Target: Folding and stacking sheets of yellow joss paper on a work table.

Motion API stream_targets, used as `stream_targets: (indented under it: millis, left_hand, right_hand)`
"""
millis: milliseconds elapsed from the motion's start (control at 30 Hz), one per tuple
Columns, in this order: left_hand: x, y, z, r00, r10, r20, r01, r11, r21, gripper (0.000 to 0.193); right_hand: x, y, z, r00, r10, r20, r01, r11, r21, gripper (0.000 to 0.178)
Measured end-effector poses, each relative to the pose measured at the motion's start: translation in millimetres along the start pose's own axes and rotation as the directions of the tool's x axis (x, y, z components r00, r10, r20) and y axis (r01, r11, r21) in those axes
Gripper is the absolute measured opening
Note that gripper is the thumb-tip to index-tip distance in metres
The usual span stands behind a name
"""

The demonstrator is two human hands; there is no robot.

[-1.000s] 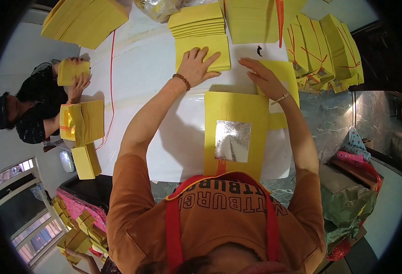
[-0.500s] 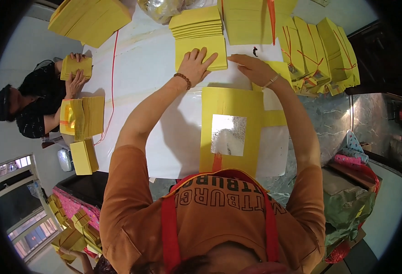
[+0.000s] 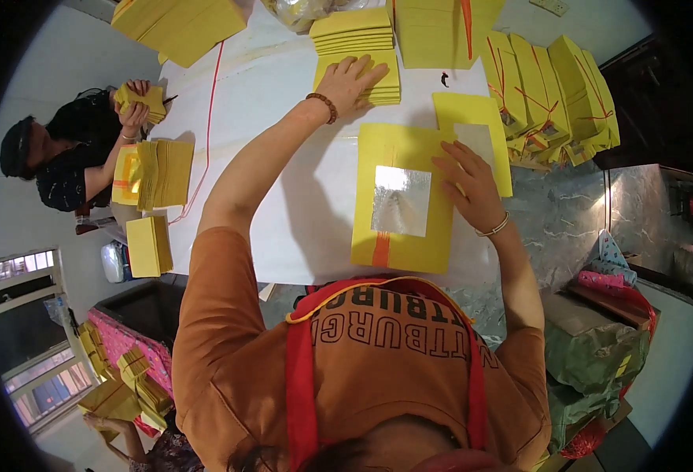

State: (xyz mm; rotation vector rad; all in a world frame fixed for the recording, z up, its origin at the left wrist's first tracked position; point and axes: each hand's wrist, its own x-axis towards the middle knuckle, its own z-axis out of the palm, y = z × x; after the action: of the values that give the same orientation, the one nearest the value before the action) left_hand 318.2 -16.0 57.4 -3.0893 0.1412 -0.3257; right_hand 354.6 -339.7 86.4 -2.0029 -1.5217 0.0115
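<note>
White-covered desk [image 3: 244,86]: carried the sheets and stacks; its near edge lay close to the person's red apron [image 3: 302,354], so a forward lean might have nudged loose paper.
Large yellow rectangular paper sheet with a silvery square panel [image 3: 401,151]: lay panel-up in front of the person, just beside the desk's near edge; a brush from the apron could have bent its lower border, and careless fingertips could have marked the panel.
Second yellow paper sheet with a pale panel [image 3: 494,122]: lay partly beneath the first; dragging one could have carried the other along or skewed both.
Stack of folded yellow paper [image 3: 390,60]: lay under the left hand; sideways pressure might have fanned its layers out of line.
Left grip [image 3: 348,85]: fingers spread flat on the stack, pinching nothing.
Right grip [image 3: 472,185]: fingers loosely spread over the first sheet's right side, pinching nothing visible; I could not tell how firmly they pressed. A light touch might have slipped.
Small black object [image 3: 445,79]: lay near the second sheet; paper slid over it could have caught.
</note>
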Motion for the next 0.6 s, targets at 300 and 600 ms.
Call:
stream_targets:
  millis: [300, 600]
  left_hand:
    - [-92, 98, -62, 0.993, 0.019, -0.115, -0.062, 0.918, -0.391, 0.051]
    - [-164, 165, -73, 0.986, 0.104, 0.132, -0.036, 0.898, -0.439, 0.077]
  right_hand:
    - [-26, -32, 25, 0.925, 0.169, 0.341, -0.097, 0.971, -0.219, 0.045]
    - [-35, -12, 47, 0.964, 0.090, 0.248, -0.108, 0.992, 0.059, 0.042]
